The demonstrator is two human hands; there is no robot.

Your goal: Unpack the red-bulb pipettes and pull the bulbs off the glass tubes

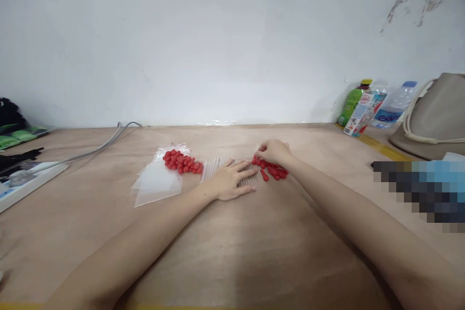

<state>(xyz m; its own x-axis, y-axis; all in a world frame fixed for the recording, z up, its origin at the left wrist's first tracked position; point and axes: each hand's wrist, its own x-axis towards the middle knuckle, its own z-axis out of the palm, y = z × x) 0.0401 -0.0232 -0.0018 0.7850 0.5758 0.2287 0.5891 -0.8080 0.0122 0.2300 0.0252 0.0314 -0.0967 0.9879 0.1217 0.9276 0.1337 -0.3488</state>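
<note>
A row of clear thin tubes (211,168) lies side by side on the table. My left hand (232,181) rests flat across them, fingers spread. At the tubes' right end, my right hand (272,151) is closed in a pinch on a small red rubber bulb (254,160). Beneath and beside that hand lies a loose pile of red rubber bulbs (276,172), partly hidden by it. Left of the tubes sits a larger heap of red bulbs (179,161), seemingly at the tubes' left ends and partly over clear plastic bags (159,185).
Bottles (364,112) and a beige bag (432,111) stand at the back right. A pixelated patch (425,189) covers something at the right edge. A grey cable (98,147) runs from a white power strip (32,181) at left. The wall (218,58) closes off the back.
</note>
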